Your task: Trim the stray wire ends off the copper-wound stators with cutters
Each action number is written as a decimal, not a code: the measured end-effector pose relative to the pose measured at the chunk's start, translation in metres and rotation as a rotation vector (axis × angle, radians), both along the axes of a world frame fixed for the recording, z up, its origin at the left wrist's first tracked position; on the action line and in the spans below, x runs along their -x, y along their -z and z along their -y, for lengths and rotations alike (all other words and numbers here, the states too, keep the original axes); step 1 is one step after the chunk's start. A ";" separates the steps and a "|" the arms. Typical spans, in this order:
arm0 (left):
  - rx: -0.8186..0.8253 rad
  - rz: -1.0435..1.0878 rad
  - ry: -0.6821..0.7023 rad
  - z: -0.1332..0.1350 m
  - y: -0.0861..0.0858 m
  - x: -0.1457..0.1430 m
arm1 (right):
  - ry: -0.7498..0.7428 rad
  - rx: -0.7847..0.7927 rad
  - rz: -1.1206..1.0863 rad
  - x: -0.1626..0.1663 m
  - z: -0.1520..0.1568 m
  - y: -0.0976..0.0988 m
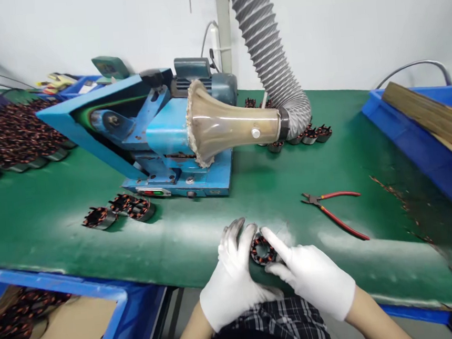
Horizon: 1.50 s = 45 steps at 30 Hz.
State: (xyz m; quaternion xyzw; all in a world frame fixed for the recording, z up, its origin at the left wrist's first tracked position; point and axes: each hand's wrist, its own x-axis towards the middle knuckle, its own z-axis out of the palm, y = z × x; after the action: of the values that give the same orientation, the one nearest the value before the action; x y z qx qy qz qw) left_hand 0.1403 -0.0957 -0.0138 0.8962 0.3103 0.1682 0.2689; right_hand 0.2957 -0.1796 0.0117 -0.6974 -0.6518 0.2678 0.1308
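At near edge of green table (199, 230), middle: left hand (232, 287) and right hand (312, 278), both in white gloves, hold one wound stator (262, 252) between them. Left hand half closed round its left side; right hand pinches its right side with thumb and forefinger. Stator on table or just above: cannot tell. Red-handled pliers (334, 210) lie to right, apart. Blue machine (159, 133) stands farther back; three loose stators (118, 209) lie near it, on left.

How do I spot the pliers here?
Start at the blue machine on the green table. Right of the right hand, which shares a copper-wound ring with the left hand, lie the pliers: the only tool, with thin red handles.
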 end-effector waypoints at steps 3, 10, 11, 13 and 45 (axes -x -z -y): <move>0.047 0.074 0.160 -0.007 -0.017 -0.007 | -0.041 0.076 -0.068 -0.005 -0.003 0.004; 0.176 -0.078 0.420 -0.021 -0.023 -0.029 | 0.084 0.078 -0.102 -0.007 0.006 0.013; 0.177 -0.101 0.413 -0.020 -0.021 -0.030 | 0.104 0.037 -0.059 -0.005 0.007 0.015; 0.161 -0.140 0.389 -0.017 -0.020 -0.028 | 0.139 -0.039 -0.081 -0.002 0.009 0.019; -0.095 -0.169 0.223 0.007 -0.007 -0.030 | -0.031 -0.453 0.168 -0.009 0.016 0.023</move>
State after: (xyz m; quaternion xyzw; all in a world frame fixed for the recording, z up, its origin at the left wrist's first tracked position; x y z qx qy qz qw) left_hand 0.1700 -0.1031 -0.0068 0.9478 0.2221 0.0759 0.2159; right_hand 0.3047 -0.1956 -0.0115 -0.6601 -0.7144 0.0580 0.2250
